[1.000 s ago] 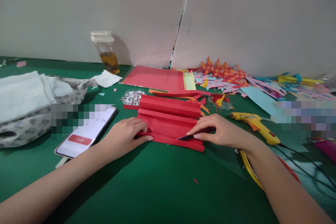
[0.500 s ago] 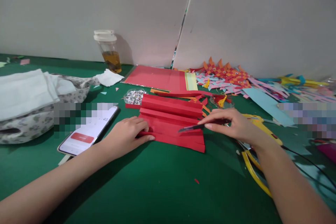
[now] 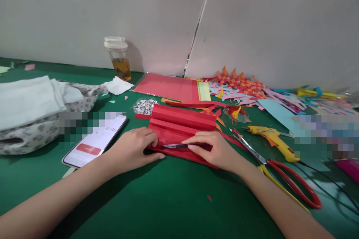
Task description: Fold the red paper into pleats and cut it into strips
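OK, left to right: white cloth [image 3: 30, 95] lay folded at your far left, well apart from the work. Phone [image 3: 95, 140] sat next, screen up, tilted your way, likely so you could read it at a glance. Your left hand [image 3: 137, 142] was closed on the left end of the red paper [image 3: 183, 119], fingers curled on top, thumb along the near edge, probably to stop it sliding. That sheet lay pleated on the green table [image 3: 157, 201], between your hands, small discs [image 3: 144, 106] heaped just beyond its left end. Your right hand [image 3: 214, 149] pinched a craft knife [image 3: 175, 146], thumb against fingertips. Blade pointed left, low over the near fold; the grip close to it looked chosen for control. Whether the tip touched paper: too small to tell. Scissors [image 3: 256, 153] and glue gun [image 3: 284, 147] lay to the right, presumably parked within reach.
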The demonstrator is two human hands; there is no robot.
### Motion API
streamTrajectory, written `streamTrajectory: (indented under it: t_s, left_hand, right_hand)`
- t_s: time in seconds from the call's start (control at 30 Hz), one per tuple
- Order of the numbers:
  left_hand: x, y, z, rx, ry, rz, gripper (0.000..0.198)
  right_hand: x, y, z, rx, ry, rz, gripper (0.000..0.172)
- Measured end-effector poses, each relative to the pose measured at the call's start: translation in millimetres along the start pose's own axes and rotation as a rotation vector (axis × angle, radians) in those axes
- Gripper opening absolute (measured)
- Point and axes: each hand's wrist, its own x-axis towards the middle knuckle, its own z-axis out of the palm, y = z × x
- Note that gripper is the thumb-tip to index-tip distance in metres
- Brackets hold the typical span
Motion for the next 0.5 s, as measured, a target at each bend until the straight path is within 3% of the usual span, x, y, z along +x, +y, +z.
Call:
streamTrajectory:
  t_s: [0.23, 0.5]
  left_hand:
    - [-7, -12, -10.9, 0.181, 0.0, 0.009, 0.019]
    - [-4, -10, -2.3, -0.024, -0.017, 0.072, 0.019]
  right_hand:
    - [-3, 4, -11, -0.07, 0.006, -0.029, 0.02]
    - [-2, 0, -12, -0.058, 0.099, -0.022, 0.015]
